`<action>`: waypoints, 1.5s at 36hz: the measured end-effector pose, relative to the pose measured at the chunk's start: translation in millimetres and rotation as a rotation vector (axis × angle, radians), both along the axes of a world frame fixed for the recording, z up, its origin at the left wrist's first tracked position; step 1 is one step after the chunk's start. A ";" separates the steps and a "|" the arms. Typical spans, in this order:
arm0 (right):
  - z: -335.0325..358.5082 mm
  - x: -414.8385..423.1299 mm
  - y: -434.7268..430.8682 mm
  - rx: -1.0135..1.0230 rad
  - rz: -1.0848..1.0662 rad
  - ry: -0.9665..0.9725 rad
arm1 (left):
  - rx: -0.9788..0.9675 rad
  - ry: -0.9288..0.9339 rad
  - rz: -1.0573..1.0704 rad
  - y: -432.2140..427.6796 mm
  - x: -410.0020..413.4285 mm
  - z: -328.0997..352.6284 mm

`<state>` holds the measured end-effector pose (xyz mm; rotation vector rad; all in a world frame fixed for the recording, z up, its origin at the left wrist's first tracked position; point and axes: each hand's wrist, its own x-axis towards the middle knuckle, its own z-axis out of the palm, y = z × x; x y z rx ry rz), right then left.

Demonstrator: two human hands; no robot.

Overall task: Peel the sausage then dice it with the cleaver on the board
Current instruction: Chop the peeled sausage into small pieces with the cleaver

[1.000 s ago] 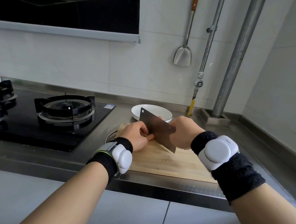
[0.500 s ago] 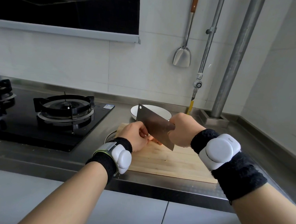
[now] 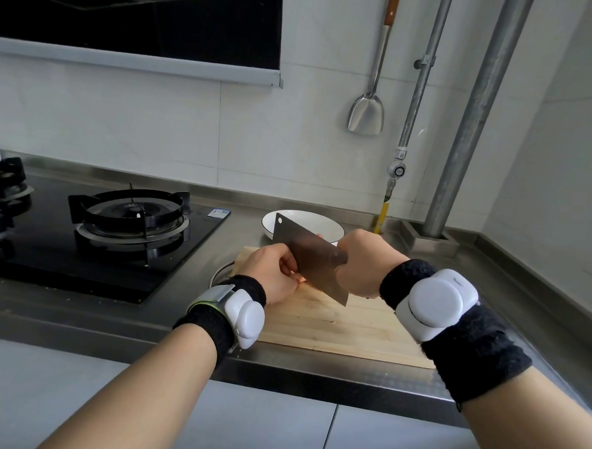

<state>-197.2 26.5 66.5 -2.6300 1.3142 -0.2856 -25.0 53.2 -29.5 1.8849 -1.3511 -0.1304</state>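
Observation:
A wooden cutting board [image 3: 344, 324] lies on the steel counter near its front edge. My left hand [image 3: 271, 273] rests on the board's left part with fingers curled over the pink sausage [image 3: 300, 278], of which only a small end shows beside the blade. My right hand [image 3: 366, 267] grips the handle of the cleaver [image 3: 311, 257], hidden inside my fist. The dark steel blade stands on edge between my hands, its far corner raised over the bowl, its lower edge close to the sausage.
A white bowl [image 3: 325, 222] stands just behind the board. A gas hob [image 3: 127, 215] fills the counter to the left. A round steel rim [image 3: 218, 275] peeks out by the board's left edge. A spatula [image 3: 367, 114] and pipes [image 3: 471, 116] line the wall.
The cleaver has lifted slightly and shifted back toward the bowl over the last second, with my right hand rising. My left hand stays curled over the sausage.

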 end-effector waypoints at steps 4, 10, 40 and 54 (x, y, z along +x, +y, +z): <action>0.4 0.5 2.2 0.021 -0.013 0.011 | -0.002 0.004 -0.014 -0.6 0.4 0.5; 1.6 1.2 6.5 0.053 -0.023 0.015 | 0.000 0.008 -0.028 0.9 -0.2 2.1; -12.9 -7.0 -0.4 0.162 -0.081 -0.127 | -0.007 0.056 -0.034 -2.5 4.2 -3.8; -51.0 -24.2 -21.5 0.714 -0.258 -0.770 | -0.016 0.140 0.039 1.7 -0.8 -0.5</action>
